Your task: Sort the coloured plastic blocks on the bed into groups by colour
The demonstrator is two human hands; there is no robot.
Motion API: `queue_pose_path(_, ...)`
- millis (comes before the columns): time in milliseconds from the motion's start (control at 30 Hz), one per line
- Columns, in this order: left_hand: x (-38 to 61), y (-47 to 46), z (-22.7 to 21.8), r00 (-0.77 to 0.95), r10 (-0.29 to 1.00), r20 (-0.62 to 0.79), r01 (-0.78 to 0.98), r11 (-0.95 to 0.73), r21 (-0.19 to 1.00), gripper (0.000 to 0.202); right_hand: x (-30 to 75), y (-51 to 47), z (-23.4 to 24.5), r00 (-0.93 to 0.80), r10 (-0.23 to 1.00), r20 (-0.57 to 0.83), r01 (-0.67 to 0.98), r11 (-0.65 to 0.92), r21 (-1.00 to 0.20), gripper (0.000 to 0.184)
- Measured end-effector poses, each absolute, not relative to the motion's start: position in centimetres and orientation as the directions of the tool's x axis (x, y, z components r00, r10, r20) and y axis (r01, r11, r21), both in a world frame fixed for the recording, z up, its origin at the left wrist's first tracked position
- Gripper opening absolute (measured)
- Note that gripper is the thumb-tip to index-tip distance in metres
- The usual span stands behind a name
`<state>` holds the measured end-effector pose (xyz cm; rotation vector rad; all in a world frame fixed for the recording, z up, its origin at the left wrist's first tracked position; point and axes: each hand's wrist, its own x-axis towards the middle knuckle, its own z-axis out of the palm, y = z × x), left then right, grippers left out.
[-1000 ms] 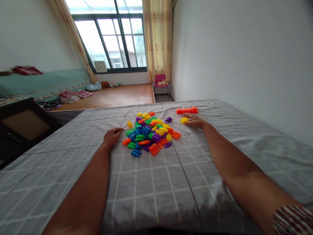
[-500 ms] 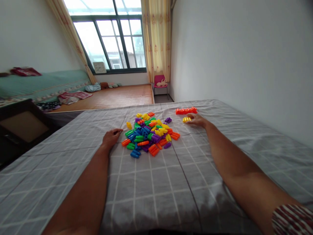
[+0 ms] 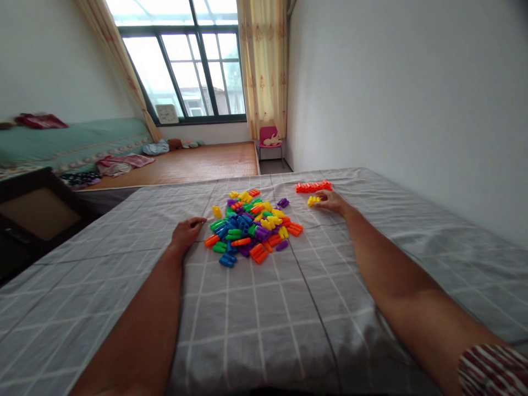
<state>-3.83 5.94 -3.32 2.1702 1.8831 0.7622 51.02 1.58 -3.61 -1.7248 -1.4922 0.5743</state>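
A heap of plastic building blocks (image 3: 243, 223) in blue, green, orange, yellow and purple lies on the bed between my hands. Right of the heap, my right hand (image 3: 331, 201) has its fingers closed on a yellow block piece (image 3: 313, 201), low over the sheet. Just behind that hand lies a row of orange-red blocks (image 3: 313, 187) joined side by side. My left hand (image 3: 187, 231) rests on the sheet at the heap's left edge, fingers curled together, with no block visible in them. A loose yellow block (image 3: 216, 212) sits near its fingertips.
A grey checked sheet (image 3: 256, 313) covers the bed. Beyond it are a wooden platform (image 3: 198, 159) with cloths, a pink chair (image 3: 270, 137) holding a soft toy, and a window. A white wall (image 3: 404, 110) runs along the right; a dark cabinet (image 3: 37, 214) stands at left.
The yellow block piece in my right hand has tilted slightly. My left hand, the heap and the orange-red row have kept their places; the whole view has shifted a tiny bit.
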Motion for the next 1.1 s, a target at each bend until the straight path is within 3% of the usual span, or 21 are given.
queue_pose_path(100,-3.8,5.9,-3.3,0.077,0.961,0.264,0.874,-0.193,0.446,0.040,50.6,1.4,-3.6,0.217,0.969,0.117,0.595,-0.036,-0.803,0.059)
queue_pose_path(267,-3.9,6.0,-3.5,0.087,0.962,0.258,0.867,-0.201,0.456,0.042,49.8,1.3,-3.5,0.115,0.986,0.120,0.610,0.026,-0.792,0.048)
queue_pose_path(500,-3.9,6.1,-3.5,0.084,0.965,0.250,0.869,-0.194,0.455,0.042,49.9,0.8,-3.0,0.012,0.993,0.116,0.621,0.083,-0.779,0.055)
queue_pose_path(633,-3.6,5.9,-3.3,0.077,0.965,0.252,0.864,-0.191,0.466,0.040,49.3,0.8,-2.2,0.052,0.977,0.208,0.681,0.118,-0.723,0.058)
queue_pose_path(767,-3.2,5.4,-2.9,0.063,0.962,0.267,0.870,-0.184,0.458,0.037,46.6,0.8,-0.1,0.001,0.942,0.334,0.731,0.227,-0.643,0.037)
queue_pose_path(833,-3.1,5.2,-2.7,0.065,0.962,0.266,0.870,-0.185,0.457,0.036,44.8,0.5,1.1,-0.100,0.960,0.263,0.735,0.249,-0.631,0.030)
queue_pose_path(900,-3.0,5.1,-2.6,0.071,0.962,0.262,0.871,-0.188,0.453,0.036,43.3,0.0,1.9,-0.224,0.974,0.034,0.746,0.193,-0.638,0.032)
queue_pose_path(1000,-3.1,5.2,-2.7,0.075,0.966,0.248,0.874,-0.184,0.449,0.038,41.6,-0.8,2.4,-0.325,0.881,-0.344,0.804,0.067,-0.590,0.046)
queue_pose_path(1100,-3.2,5.3,-2.8,0.080,0.966,0.247,0.868,-0.189,0.459,0.038,40.8,-1.2,2.2,-0.374,0.851,-0.368,0.823,0.121,-0.555,0.055)
